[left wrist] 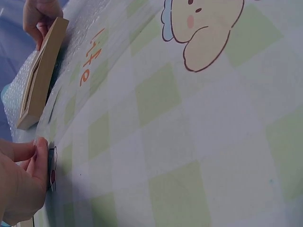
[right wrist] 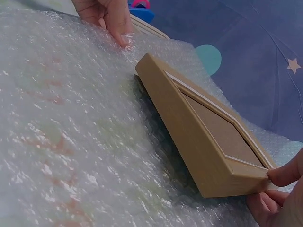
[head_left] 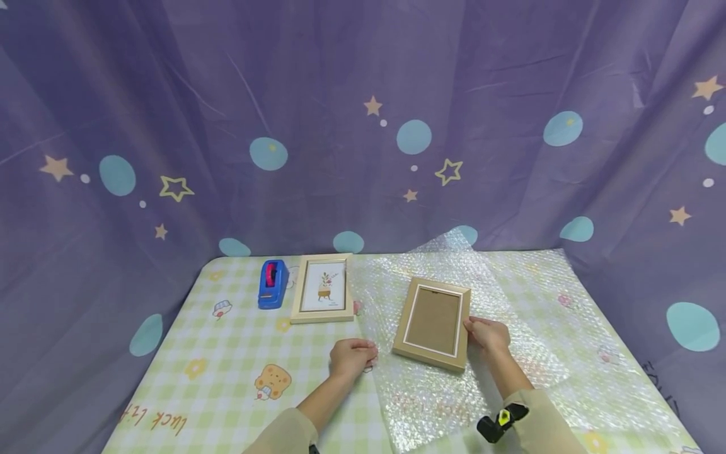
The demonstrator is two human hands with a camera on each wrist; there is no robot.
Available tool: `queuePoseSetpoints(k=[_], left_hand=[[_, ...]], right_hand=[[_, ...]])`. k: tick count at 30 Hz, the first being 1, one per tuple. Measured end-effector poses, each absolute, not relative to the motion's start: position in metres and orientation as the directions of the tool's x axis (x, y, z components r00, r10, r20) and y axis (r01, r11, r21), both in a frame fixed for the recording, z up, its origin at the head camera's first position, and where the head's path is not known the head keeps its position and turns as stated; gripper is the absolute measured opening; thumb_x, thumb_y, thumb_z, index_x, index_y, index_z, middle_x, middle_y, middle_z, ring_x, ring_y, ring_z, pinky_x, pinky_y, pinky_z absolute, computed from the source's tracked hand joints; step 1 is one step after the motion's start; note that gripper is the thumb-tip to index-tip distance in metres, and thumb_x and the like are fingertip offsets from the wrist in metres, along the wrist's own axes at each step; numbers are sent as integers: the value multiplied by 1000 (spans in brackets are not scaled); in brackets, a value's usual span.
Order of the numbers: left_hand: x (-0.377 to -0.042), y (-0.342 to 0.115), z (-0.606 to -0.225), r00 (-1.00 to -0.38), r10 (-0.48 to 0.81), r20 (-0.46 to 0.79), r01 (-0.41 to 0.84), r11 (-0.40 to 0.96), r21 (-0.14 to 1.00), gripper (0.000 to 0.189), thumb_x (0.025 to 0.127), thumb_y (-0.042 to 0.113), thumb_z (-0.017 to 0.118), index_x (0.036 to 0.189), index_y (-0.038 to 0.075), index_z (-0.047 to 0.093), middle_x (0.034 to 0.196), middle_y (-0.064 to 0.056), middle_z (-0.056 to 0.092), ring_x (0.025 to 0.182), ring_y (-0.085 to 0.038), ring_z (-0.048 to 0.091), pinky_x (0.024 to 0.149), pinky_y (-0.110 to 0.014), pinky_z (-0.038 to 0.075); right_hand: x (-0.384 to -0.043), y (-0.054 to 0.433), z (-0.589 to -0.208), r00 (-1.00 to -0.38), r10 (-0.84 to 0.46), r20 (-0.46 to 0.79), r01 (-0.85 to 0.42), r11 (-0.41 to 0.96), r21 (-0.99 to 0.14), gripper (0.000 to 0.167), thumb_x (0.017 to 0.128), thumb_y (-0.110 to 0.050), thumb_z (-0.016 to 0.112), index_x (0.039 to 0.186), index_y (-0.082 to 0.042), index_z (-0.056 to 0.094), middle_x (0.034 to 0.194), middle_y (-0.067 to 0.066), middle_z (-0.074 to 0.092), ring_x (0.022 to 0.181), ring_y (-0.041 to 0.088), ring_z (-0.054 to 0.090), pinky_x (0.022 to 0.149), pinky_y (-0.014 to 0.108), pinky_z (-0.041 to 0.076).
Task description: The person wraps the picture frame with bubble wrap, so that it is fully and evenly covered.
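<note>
A wooden picture frame [head_left: 432,321] with a white inner line and a plain brown panel is over a sheet of bubble wrap [head_left: 420,416]. My right hand [head_left: 489,334] grips its right side, thumb on the face and fingers beneath, as the right wrist view shows. In that view the near long side is tilted up off the wrap, with shadow under it. To the left, my left hand [head_left: 353,358] pinches the bubble wrap's left edge between thumb and fingers. The left wrist view shows those fingertips [left wrist: 41,146] pressed together near the frame's lower corner.
A second, pale frame [head_left: 322,318] with a plant picture lies behind my left hand. Beside it stands a blue tape dispenser [head_left: 273,287] with a pink roll. The checked tablecloth [head_left: 227,359] covers the table, and a purple curtain [head_left: 317,75] hangs behind it.
</note>
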State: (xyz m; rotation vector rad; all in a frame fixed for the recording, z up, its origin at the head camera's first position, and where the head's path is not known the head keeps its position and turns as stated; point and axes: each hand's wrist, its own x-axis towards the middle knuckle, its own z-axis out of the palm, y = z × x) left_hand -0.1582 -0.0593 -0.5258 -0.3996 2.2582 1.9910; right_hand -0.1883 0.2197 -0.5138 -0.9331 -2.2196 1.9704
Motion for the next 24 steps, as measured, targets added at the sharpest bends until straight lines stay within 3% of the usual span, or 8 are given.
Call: queuePoseSetpoints(k=[5, 15, 24], left_hand=[[-157, -60, -526, -961, -126, -247, -261, 112, 959, 18, 76, -3, 73, 91, -11, 70, 76, -15, 74, 60, -9, 69, 59, -22, 60], [-156, -59, -526, -964, -128, -232, -249, 136, 959, 18, 75, -2, 74, 91, -10, 70, 76, -16, 74, 58, -8, 68, 57, -21, 59], [-157, -59, -524, -964, -142, -226, -249, 168, 954, 18, 75, 0, 75, 90, -9, 71, 76, -15, 74, 57, -7, 67, 56, -20, 59]], right_hand=[[-189, 222, -516, -826, 438, -354, 398, 10, -917, 35, 78, -5, 73, 108, 11, 67, 75, 7, 73, 61, 5, 60, 63, 19, 53], [-188, 217, -510, -820, 443, -363, 410, 11, -912, 39, 84, -3, 66, 118, 16, 58, 62, -10, 63, 57, 0, 57, 56, 12, 49], [-188, 217, -509, -824, 433, -365, 408, 5, -913, 40, 83, -1, 65, 119, 17, 57, 61, -9, 62, 55, 0, 57, 56, 13, 50]])
